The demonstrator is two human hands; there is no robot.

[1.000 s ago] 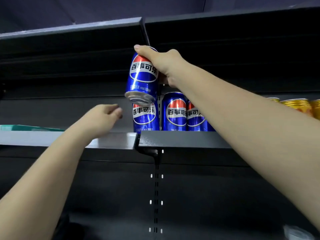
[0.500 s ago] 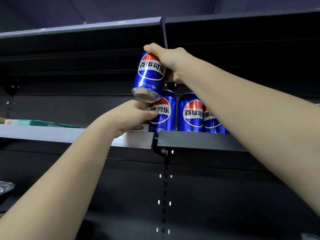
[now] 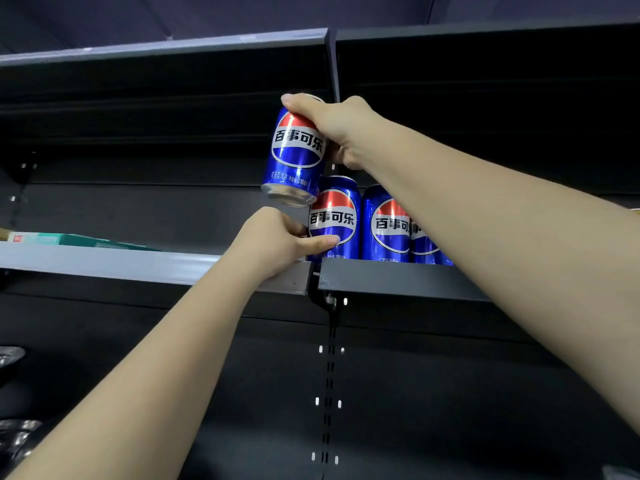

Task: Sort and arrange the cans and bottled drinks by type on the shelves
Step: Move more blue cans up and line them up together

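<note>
Overhead, head view: right hand [image 3: 341, 128] grips a tilted blue can [image 3: 296, 157] by its top, above the shelf [image 3: 398, 277] front edge. Left hand [image 3: 277, 242] clasps the end can [image 3: 337, 220] of the row. Smooth, rigid, probably full and heavy; better held round the middle.

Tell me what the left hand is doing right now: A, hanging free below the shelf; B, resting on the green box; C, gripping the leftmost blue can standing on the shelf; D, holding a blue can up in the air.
C: the left hand wraps around the leftmost standing can on the shelf, while the right hand holds the raised can above it.
</note>
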